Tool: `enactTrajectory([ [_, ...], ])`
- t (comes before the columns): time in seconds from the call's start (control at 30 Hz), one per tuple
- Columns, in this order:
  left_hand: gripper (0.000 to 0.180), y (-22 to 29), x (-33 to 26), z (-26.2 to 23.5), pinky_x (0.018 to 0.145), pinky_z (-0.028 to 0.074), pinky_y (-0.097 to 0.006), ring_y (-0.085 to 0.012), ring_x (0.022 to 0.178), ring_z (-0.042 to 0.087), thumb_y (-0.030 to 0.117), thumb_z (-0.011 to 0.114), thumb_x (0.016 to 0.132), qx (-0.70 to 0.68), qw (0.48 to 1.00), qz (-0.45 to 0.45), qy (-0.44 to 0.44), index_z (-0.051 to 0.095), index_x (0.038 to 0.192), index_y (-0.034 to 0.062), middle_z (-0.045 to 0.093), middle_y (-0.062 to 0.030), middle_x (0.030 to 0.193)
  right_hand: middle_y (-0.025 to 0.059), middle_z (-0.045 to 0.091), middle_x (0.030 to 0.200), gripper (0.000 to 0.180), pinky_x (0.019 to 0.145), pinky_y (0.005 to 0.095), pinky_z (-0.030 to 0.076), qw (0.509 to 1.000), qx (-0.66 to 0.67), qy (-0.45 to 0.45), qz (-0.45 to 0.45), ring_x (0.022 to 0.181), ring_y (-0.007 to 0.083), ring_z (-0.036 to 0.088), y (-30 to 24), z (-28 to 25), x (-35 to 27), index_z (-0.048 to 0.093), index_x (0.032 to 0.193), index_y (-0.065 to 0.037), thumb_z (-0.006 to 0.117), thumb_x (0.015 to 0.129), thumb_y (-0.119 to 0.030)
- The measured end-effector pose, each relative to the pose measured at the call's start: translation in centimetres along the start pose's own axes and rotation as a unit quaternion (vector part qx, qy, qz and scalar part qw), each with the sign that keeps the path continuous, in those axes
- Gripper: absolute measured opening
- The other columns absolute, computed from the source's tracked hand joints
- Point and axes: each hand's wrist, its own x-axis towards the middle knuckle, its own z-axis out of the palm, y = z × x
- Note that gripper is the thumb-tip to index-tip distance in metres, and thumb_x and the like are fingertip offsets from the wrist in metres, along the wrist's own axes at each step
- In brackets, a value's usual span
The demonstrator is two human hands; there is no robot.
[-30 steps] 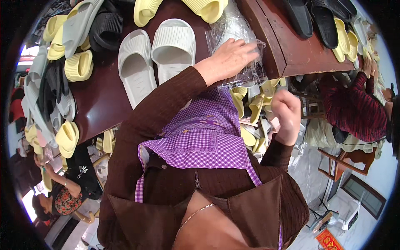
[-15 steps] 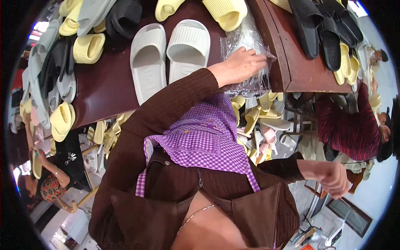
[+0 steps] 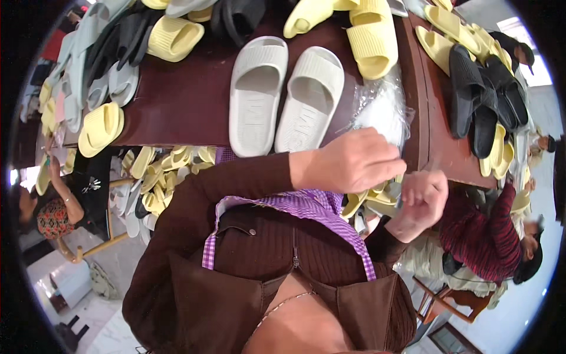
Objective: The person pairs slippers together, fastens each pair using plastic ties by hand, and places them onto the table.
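My left hand [image 3: 354, 162] reaches across my body over the table's near edge, its fingers pinched together. Close beside its fingertips is my right hand [image 3: 421, 198], with fingers curled in. Whatever either hand grips is too thin or hidden to make out. Just beyond my left hand lies a pile of clear plastic bags [image 3: 383, 109] on the table. A pair of light grey slide slippers, the left one [image 3: 254, 97] and the right one [image 3: 310, 100], lies side by side on the dark red table [image 3: 183, 109], toes pointing away from me.
Yellow slippers [image 3: 372, 44] lie beyond the bags. More yellow, black and grey slippers cover the table's left side. Black slides [image 3: 466, 82] sit on the right-hand table. Yellow slippers [image 3: 156, 183] are heaped below. People work at left and right, one in a striped maroon top [image 3: 486, 236].
My left hand has come off the plastic bags and drawn back toward me. My right hand has swung up and inward to meet it. The view has shifted, moving the grey slippers rightward.
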Motion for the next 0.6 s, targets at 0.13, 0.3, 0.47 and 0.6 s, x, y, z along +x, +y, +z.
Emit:
enactTrajectory([
  [0.13,0.024,0.3,-0.2,-3.3,0.059,0.047,-0.03,-0.0217,0.068,0.059,0.006,0.064,0.074,0.04,0.998,-0.004,0.039,0.063,0.096,-0.0023,0.063,-0.0147,0.095,0.0016,0.048,0.052,0.009,0.037,0.0234,0.027,0.988,-0.077,-0.009,0.136,0.04,0.0079,0.035,2.7,3.7,1.2,0.051,0.065,0.0,0.05,0.072,-0.006],
  [0.3,0.021,-0.5,-3.7,-6.5,0.062,0.047,-0.033,-0.0233,0.07,0.059,0.008,0.066,0.076,0.039,0.987,-0.147,0.045,0.063,0.095,0.0021,0.064,-0.0106,0.084,0.0017,0.047,0.052,0.006,0.04,0.0222,0.025,0.986,0.001,-0.088,0.144,0.041,0.0072,0.035,3.1,5.8,2.3,0.051,0.064,0.001,0.048,0.069,-0.003],
  [0.47,0.015,1.1,-6.4,-11.2,0.06,0.048,-0.036,-0.0253,0.067,0.06,0.002,0.067,0.077,0.034,0.962,-0.259,0.084,0.063,0.091,0.0006,0.062,-0.0107,0.079,0.0001,0.042,0.049,0.015,0.041,0.0228,0.026,0.979,0.078,-0.147,0.117,0.04,0.0076,0.033,3.4,4.1,4.3,0.046,0.065,-0.001,0.053,0.076,-0.009],
  [0.6,0.012,3.0,-7.6,-14.0,0.057,0.046,-0.035,-0.0259,0.063,0.058,0.001,0.067,0.076,0.087,0.952,-0.288,0.051,0.063,0.088,0.0004,0.06,-0.0097,0.072,0.0005,0.047,0.053,0.016,0.043,0.0229,0.028,0.976,-0.109,-0.095,0.163,0.044,0.0069,0.036,4.9,4.4,5.5,0.05,0.068,0.0,0.056,0.079,-0.009],
])
